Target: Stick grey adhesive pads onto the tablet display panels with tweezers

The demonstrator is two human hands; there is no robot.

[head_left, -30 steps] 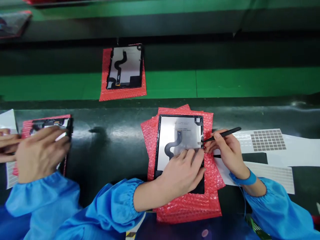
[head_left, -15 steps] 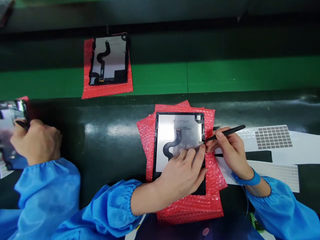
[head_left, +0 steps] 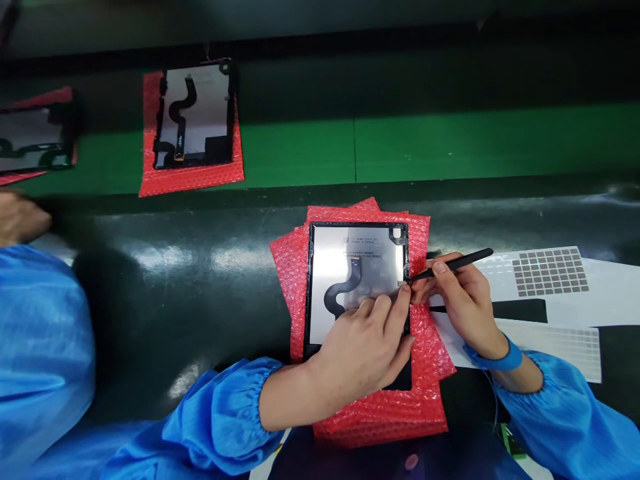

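A tablet screen panel (head_left: 325, 267) lies face down on stacked red bubble-wrap bags (head_left: 380, 420), its silvery back and curved black flex cable (head_left: 343, 291) showing. Across its lower right part rests my left hand (head_left: 367, 340), fingers extended, the index fingertip touching the right edge beside a small pale tab (head_left: 401, 284). My right hand (head_left: 457, 287), with a blue band at the wrist, pinches slim black tweezers (head_left: 455, 263). Their tip meets the panel's right edge just above my left index fingertip. My left hand and forearm hide the panel's lower middle.
White sheets with a grid of small grey stickers (head_left: 553, 272) lie to the right. On the green belt behind, another panel (head_left: 205, 107) sits on a red bag, and a further panel (head_left: 30, 130) is at far left. A co-worker's hand (head_left: 20, 217) and blue sleeve occupy the left.
The co-worker's hand has moved up and left, and a panel now shows on the belt there. The other belt panel has shifted left in view. My hands stay nearly still.
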